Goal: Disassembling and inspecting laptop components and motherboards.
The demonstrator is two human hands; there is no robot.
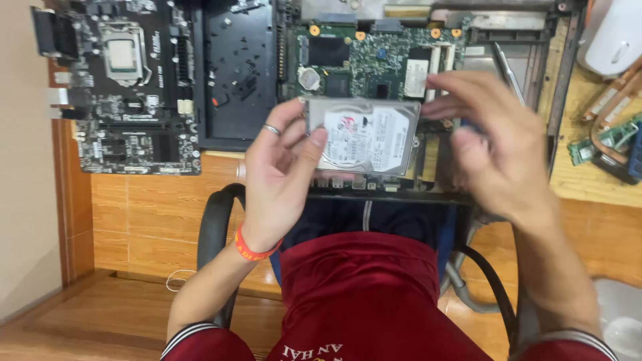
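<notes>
Wooden desk [154,214] fills mid frame, cluttered with bare electronics. Upper left: black desktop motherboard [127,80] with processor socket, lying flat. Upper centre: opened laptop chassis [555,80] with green circuit board [374,60] and round coin cell [309,79] exposed. Far right edge: loose green memory sticks [612,137] and copper heat pipe, white object at top right corner. Centre of frame: small hard drive [366,137], silver metal case, white label facing up, held just above front edge of laptop. Left hand [277,180], ring on one finger, orange band at wrist, clamped on drive's left short edge, thumb on top face over label corner, fingers behind and under. Right hand [498,147] motion-blurred at drive's right edge; touching or just beside, cannot tell; fingers loosely curled, not clearly closed on anything, possibly something dark blue behind them, too blurred to name. Handling judgement: rigid, dense for its size, smooth metal likely a bit slippery, sensitive to drops and knocks, underside board and connector end best left untouched. Best hold likely by two opposite side edges, pinched, flat faces left free of pressure. Lower frame: red shirt, dark shorts, black chair arms [214,227].
</notes>
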